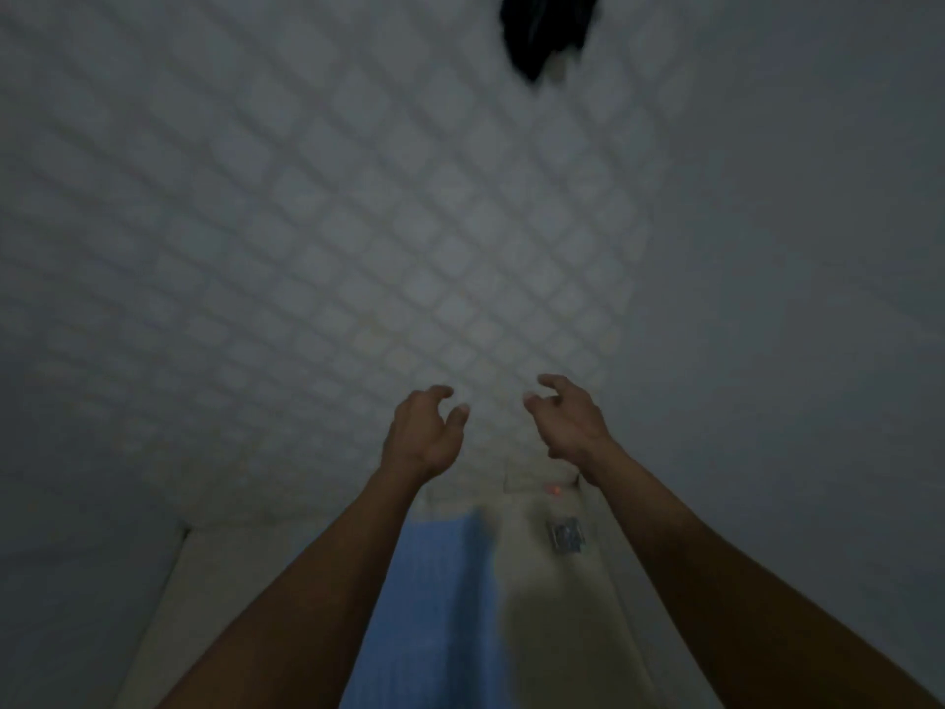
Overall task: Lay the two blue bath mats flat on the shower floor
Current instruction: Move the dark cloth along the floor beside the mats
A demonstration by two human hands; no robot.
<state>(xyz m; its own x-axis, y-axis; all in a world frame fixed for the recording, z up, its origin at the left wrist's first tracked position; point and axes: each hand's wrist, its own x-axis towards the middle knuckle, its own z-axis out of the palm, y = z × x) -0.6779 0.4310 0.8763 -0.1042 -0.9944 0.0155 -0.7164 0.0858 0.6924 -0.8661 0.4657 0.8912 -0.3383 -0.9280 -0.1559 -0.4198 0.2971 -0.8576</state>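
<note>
Two bare hands raised before a white square-tiled wall, holding nothing.

Left hand (424, 432) and right hand (570, 424) side by side, apart, fingers loosely curled around air. One blue textured bath mat (434, 616) visible, lying on the pale shower floor (552, 631) by its left edge, between the forearms. One small metal drain (564, 537) near the floor's far right corner. One dark blurred object (544, 30) at top.

Both hands reach forward, empty, over the tiled shower floor (358, 222) — left hand (424, 432) and right hand (567, 422) with fingers loosely curled. A blue bath mat (434, 606) lies at the floor's near edge, between the forearms — a small metal drain (564, 535) just beside it.
</note>
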